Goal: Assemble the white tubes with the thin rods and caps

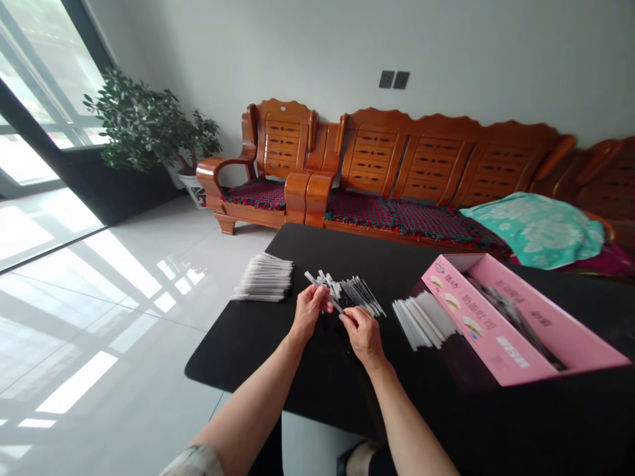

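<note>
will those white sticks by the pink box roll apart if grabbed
The thin white sticks look light and stiff, since they lie straight in a loose fan. If round, they would probably roll or slide apart unless gathered, and the smooth black table likely gives little grip.

Single head-worn view is used, aimed forward and down from above the forearms. The left hand (310, 312) and right hand (364, 335) are seen close up, just below frame centre, over a black table (248, 357). A wooden sofa (426, 158) is framed well beyond the grip, a window (44, 99) far left, a pink box (476, 324) right.
</note>
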Available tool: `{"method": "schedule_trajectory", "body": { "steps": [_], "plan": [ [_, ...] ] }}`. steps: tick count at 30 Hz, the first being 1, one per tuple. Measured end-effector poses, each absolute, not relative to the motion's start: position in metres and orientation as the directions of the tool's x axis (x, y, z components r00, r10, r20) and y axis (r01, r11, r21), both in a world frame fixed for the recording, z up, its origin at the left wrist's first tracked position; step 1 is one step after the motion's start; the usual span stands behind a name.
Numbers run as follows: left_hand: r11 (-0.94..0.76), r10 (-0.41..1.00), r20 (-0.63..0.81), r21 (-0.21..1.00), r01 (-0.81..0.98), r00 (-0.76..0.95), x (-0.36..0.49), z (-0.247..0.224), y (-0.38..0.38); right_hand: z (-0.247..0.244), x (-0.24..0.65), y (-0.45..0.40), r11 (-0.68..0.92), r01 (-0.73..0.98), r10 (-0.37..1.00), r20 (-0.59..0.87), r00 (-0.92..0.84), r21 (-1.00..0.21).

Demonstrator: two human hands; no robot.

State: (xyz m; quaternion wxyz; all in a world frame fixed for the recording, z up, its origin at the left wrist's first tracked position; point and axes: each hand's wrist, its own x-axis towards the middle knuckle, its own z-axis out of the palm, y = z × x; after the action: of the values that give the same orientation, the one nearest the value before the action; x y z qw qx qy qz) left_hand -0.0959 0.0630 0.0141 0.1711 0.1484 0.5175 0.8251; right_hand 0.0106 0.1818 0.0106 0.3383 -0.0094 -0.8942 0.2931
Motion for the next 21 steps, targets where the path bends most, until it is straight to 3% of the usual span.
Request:
{"method": "schedule_trajectory", "body": {
  "steps": [6,14,21],
  "plan": [
    [-0.399,0.449,0.061,0.906,-0.139,-0.892,-0.0956,0.0166,0.0620,0.0114,0.0116,0.1818,0.832,-0.182,0.200,0.589,-0.783,-0.524],
    [-0.404,0.440,0.062,0.904,-0.136,-0.896,-0.0961,0.0137,0.0639,0.0068,0.0098,0.1827,0.817,-0.127,0.289,0.591,-0.753,-0.562],
    [-0.418,0.447,0.078,0.899,-0.131,-0.891,-0.0966,0.0126,0.0637,0.0105,0.0108,0.1810,0.857,-0.136,0.233,0.609,-0.758,-0.497]
  ]
}}
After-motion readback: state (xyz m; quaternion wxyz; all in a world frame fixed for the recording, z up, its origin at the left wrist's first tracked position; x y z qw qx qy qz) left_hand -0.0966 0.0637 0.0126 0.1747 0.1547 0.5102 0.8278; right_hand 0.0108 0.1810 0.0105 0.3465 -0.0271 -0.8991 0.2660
